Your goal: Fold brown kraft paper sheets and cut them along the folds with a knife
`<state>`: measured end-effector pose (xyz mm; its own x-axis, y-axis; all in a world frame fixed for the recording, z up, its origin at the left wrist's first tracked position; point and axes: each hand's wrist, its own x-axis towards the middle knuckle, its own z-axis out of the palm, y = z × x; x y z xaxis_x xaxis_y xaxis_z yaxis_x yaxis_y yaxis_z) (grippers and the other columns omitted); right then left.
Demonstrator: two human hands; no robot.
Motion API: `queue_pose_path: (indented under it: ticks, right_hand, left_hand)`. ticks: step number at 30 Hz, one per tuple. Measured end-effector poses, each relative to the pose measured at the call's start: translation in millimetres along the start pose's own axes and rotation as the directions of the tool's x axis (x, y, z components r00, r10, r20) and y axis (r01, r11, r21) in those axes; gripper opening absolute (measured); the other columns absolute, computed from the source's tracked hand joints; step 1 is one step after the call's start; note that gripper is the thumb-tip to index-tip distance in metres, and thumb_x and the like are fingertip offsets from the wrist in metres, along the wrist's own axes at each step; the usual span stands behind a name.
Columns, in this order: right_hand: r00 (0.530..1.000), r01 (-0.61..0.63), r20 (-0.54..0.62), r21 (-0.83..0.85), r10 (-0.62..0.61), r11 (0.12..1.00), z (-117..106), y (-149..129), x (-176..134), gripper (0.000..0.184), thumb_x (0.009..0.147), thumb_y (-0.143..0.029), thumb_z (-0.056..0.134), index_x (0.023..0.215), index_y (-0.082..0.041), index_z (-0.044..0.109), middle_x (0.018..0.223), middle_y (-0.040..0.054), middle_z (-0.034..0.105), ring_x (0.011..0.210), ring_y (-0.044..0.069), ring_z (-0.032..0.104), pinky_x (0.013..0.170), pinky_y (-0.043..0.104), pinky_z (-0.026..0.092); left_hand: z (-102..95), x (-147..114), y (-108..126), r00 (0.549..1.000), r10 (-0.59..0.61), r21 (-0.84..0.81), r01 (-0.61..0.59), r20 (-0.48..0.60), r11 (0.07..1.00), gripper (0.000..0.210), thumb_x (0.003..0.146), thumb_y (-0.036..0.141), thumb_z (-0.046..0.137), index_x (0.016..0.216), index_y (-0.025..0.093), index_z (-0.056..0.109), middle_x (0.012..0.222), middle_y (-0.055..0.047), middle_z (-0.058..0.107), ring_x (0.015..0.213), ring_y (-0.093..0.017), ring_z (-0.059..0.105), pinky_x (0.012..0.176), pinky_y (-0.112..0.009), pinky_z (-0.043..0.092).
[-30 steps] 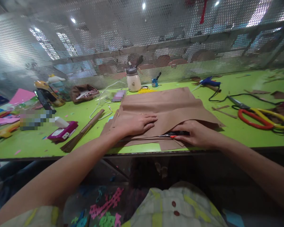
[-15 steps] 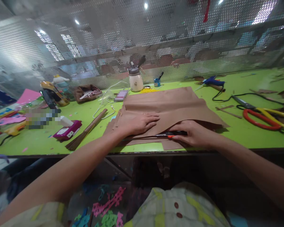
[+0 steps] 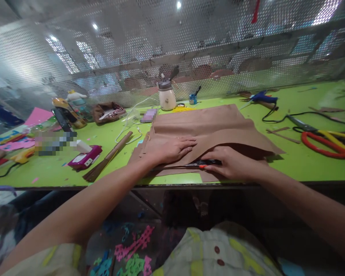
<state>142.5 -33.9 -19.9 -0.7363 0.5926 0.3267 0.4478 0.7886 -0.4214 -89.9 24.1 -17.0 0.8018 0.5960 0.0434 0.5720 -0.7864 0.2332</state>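
Stacked sheets of brown kraft paper [image 3: 207,120] lie on the green table near its front edge. My left hand [image 3: 176,148] rests flat on the top sheet, fingers stretched out and holding nothing. Closed round a utility knife [image 3: 211,163] with a black and orange handle is my right hand [image 3: 230,161]. The knife lies low along the near side of the stack, its metal blade pointing left under the top sheet's edge. Above the right hand that sheet bulges up. The blade's tip is hidden.
Large scissors [image 3: 324,143] with red and yellow handles and a blue glue gun [image 3: 263,97] lie right. Left are a brown paper bundle [image 3: 107,157] and a purple power socket [image 3: 86,157]. A beige bottle [image 3: 166,97] stands behind, before a perforated metal screen [image 3: 117,57].
My right hand has slid slightly left along the paper with the knife, and the sheet over it bulges a bit more. My left hand stays in place. The view has shifted a little.
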Motion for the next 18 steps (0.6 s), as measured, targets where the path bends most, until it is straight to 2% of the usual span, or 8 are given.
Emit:
queue_pose_path:
  ticks: [4, 12, 18]
  right_hand:
    - [1.0, 0.01, 0.013, -0.017, -0.01, 1.0, 8.6, -2.7, 11.9, 0.025, 0.087, -0.027, 0.058, 0.107, -0.018, 0.07, 0.107, 0.0109, 0.07, 0.099, 0.024, 0.063, 0.087, 0.034, 0.047]
    - [1.0, 0.023, -0.006, 0.004, -0.023, 1.0, 5.6, -4.5, 4.7, 0.024, 0.087, -0.024, 0.057, 0.107, -0.021, 0.07, 0.106, 0.0077, 0.071, 0.095, 0.02, 0.064, 0.086, 0.031, 0.047]
    - [1.0, 0.012, -0.005, 0.008, -0.012, 1.0, 21.7, -12.7, 24.0, 0.02, 0.086, -0.022, 0.059, 0.101, -0.016, 0.071, 0.102, 0.0122, 0.07, 0.096, 0.023, 0.063, 0.085, 0.033, 0.047]
  left_hand:
    - [-1.8, -0.6, -0.5, 1.0, 0.016, -0.002, -0.016, 0.012, 1.0, 0.044, 0.099, 0.028, 0.027, 0.136, 0.013, 0.046, 0.143, -0.007, 0.046, 0.135, -0.015, 0.036, 0.114, -0.029, 0.025]
    - [9.2, 1.3, -11.7, 0.996, 0.075, -0.011, -0.075, -0.048, 0.997, 0.043, 0.099, 0.03, 0.03, 0.136, 0.014, 0.046, 0.143, -0.007, 0.047, 0.134, -0.015, 0.038, 0.114, -0.03, 0.025]
    - [7.1, 0.3, -6.5, 0.993, 0.098, 0.009, -0.098, -0.061, 0.995, 0.043, 0.099, 0.029, 0.029, 0.135, 0.014, 0.047, 0.141, -0.008, 0.049, 0.133, -0.016, 0.039, 0.112, -0.032, 0.03]
